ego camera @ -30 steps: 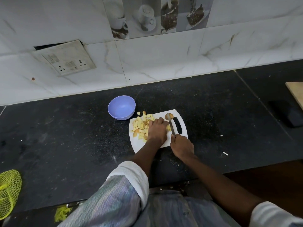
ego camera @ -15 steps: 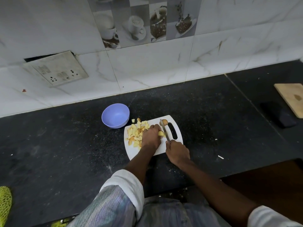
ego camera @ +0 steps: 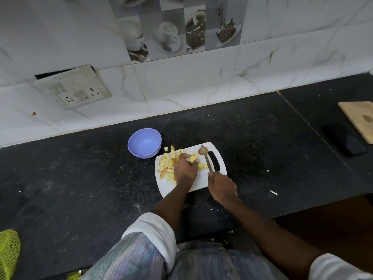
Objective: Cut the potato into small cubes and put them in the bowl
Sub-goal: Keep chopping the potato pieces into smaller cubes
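Observation:
A white cutting board [ego camera: 201, 182] lies on the black counter with a pile of yellow potato cubes [ego camera: 167, 164] on its left part. My left hand [ego camera: 184, 168] rests over the pile and pinches a potato slice [ego camera: 193, 158] at its fingertips. My right hand [ego camera: 222, 187] grips the handle of a knife [ego camera: 207, 159], whose blade points away over the board. A brown-skinned potato end [ego camera: 200, 151] sits by the blade tip. A few more cubes [ego camera: 201, 165] lie between my hands. The empty purple bowl [ego camera: 144, 142] stands just left of the board's far corner.
A wooden board [ego camera: 359, 120] and a dark flat object [ego camera: 344, 139] lie at the far right of the counter. A yellow-green mesh bag [ego camera: 9, 251] sits at the lower left. The tiled wall with a switch plate [ego camera: 72, 87] stands behind.
My left hand has picked a potato slice up off the board. The knife has drawn slightly right, away from the pieces. The camera view has tilted up a little.

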